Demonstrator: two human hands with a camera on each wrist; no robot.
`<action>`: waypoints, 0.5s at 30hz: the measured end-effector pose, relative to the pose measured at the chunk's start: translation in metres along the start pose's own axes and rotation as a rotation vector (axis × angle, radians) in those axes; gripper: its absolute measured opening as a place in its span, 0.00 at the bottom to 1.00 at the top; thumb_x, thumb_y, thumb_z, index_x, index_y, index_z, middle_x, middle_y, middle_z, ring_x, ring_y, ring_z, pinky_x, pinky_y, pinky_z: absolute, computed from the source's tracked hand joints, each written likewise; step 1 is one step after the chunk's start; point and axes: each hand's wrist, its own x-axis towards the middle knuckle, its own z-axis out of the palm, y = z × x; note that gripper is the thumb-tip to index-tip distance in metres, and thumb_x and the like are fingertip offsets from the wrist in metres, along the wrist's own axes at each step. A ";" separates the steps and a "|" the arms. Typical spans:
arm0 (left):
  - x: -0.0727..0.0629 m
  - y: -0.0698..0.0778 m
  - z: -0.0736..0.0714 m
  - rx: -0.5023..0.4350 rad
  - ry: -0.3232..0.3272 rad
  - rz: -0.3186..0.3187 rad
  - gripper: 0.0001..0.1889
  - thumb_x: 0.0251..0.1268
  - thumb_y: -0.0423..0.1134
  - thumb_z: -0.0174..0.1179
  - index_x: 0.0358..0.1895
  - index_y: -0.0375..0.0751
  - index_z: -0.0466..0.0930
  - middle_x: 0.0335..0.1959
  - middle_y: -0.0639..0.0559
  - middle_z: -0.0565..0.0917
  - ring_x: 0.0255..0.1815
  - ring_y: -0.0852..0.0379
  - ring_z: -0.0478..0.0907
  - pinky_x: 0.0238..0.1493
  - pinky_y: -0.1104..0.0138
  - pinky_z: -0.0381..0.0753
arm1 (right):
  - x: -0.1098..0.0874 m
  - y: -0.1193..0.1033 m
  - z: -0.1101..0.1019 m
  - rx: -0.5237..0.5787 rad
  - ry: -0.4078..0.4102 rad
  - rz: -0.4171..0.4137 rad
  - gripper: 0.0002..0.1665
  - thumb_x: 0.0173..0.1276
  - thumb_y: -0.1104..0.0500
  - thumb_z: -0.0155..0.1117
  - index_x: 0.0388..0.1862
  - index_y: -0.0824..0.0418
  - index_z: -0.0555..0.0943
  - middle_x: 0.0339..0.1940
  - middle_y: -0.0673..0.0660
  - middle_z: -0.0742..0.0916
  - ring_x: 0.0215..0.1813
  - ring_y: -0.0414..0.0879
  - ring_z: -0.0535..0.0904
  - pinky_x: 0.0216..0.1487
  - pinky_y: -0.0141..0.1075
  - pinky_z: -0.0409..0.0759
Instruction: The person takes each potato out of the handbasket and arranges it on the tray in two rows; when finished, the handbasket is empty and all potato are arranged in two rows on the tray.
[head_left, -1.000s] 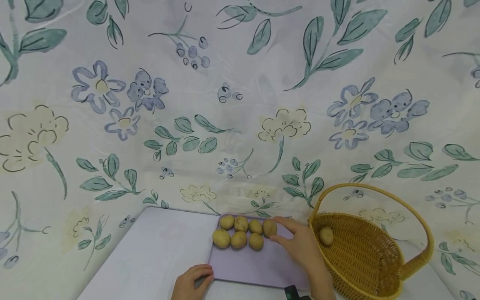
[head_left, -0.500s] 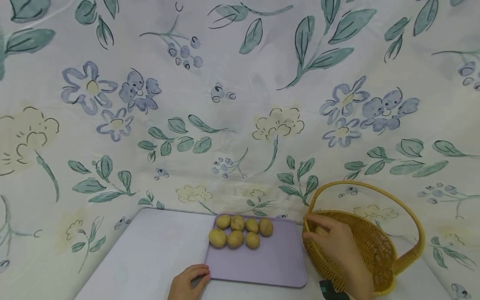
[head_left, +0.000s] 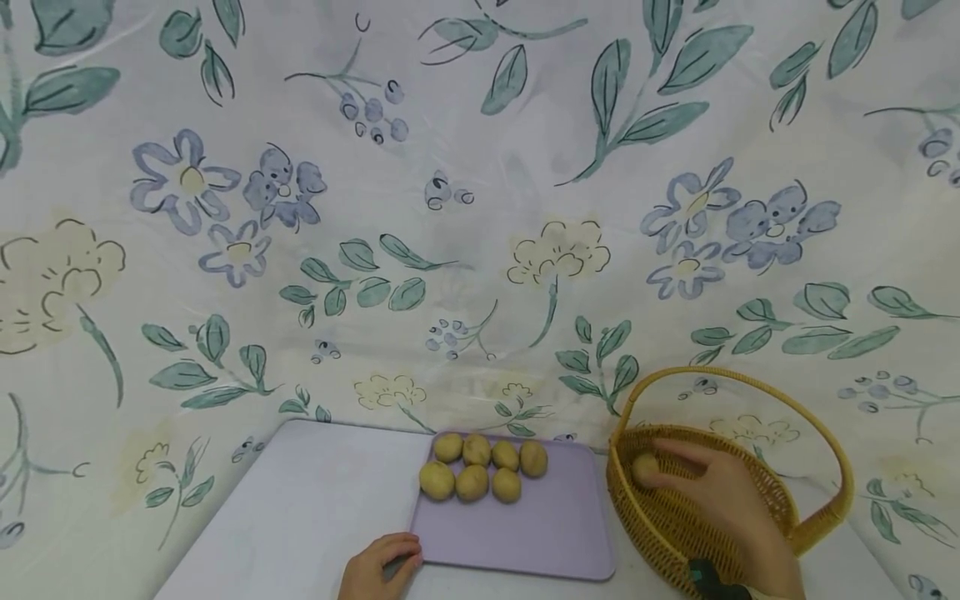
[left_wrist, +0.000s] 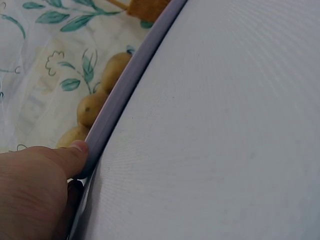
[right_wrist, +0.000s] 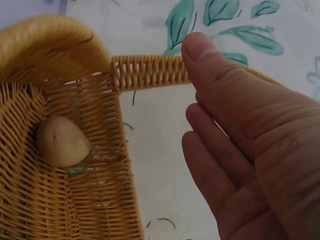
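Observation:
My left hand [head_left: 381,567] holds the front left corner of a lilac tray [head_left: 525,542]. In the left wrist view, a digit of it presses the tray's raised rim [left_wrist: 115,100]. Several potatoes [head_left: 472,483] stand in two rows on the tray's back left part. My right hand [head_left: 720,492] is over the wicker basket [head_left: 652,542], with its fingertips close to a lone potato [head_left: 645,469] inside. In the right wrist view, the thumb and fingers are apart, and a gap separates the hand [right_wrist: 250,135] from that potato [right_wrist: 62,141].
The basket's tall arched handle [head_left: 750,379] rises over its opening, beside my right arm. A white tabletop [head_left: 322,492] extends left of the tray. Behind everything hangs a white cloth [head_left: 480,350] printed with flowers and leaves.
My right hand has left the potato at the back row's right end on the tray and moved right, into the basket. My left hand stays at the tray corner.

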 end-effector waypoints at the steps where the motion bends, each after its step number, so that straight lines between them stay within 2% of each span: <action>1: 0.000 0.000 0.000 -0.001 0.003 0.003 0.11 0.44 0.34 0.80 0.29 0.54 0.90 0.34 0.63 0.90 0.39 0.66 0.87 0.46 0.90 0.74 | 0.001 0.002 0.000 0.002 -0.004 0.000 0.45 0.53 0.28 0.75 0.65 0.51 0.82 0.66 0.62 0.83 0.70 0.69 0.74 0.67 0.65 0.75; 8: 0.000 -0.001 0.001 -0.003 0.016 0.033 0.11 0.43 0.33 0.80 0.27 0.54 0.89 0.34 0.62 0.90 0.38 0.65 0.87 0.46 0.92 0.72 | 0.008 0.010 -0.002 -0.040 0.008 -0.076 0.39 0.56 0.39 0.78 0.63 0.56 0.83 0.63 0.64 0.85 0.66 0.70 0.77 0.64 0.66 0.77; 15: 0.001 0.001 0.000 -0.004 0.026 0.051 0.12 0.41 0.31 0.80 0.27 0.52 0.89 0.33 0.62 0.89 0.37 0.65 0.87 0.46 0.92 0.72 | 0.020 0.020 0.000 -0.036 -0.054 -0.052 0.40 0.58 0.37 0.77 0.64 0.57 0.82 0.61 0.66 0.86 0.63 0.67 0.81 0.62 0.63 0.79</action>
